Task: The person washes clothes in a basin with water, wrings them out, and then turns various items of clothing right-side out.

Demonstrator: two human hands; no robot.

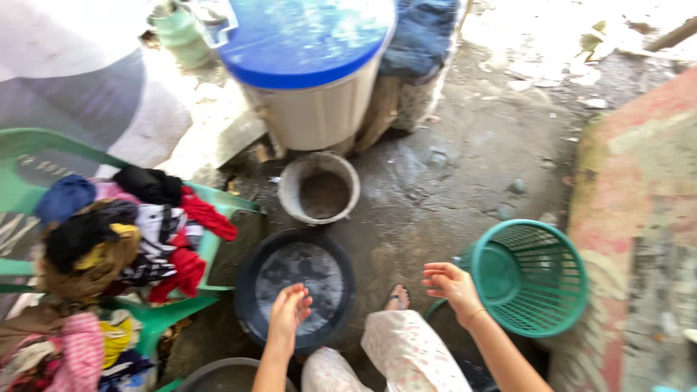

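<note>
My left hand (289, 313) hovers empty, fingers loosely curled, over the near rim of a black basin (247, 276) that holds soapy water. My right hand (451, 285) is also empty, fingers apart, held above the wet floor just left of a green plastic laundry basket (541, 279) lying tilted on its side. My knees in light patterned trousers (403, 352) and a sandalled foot (398, 296) show between the hands.
A green plastic chair (218, 199) at left is piled with mixed clothes (123, 232). Behind the basin stands a small grey bucket (294, 181), then a white drum with a blue lid (305, 43). A worn red slab (639, 218) fills the right. Another dark basin rim (218, 374) shows below.
</note>
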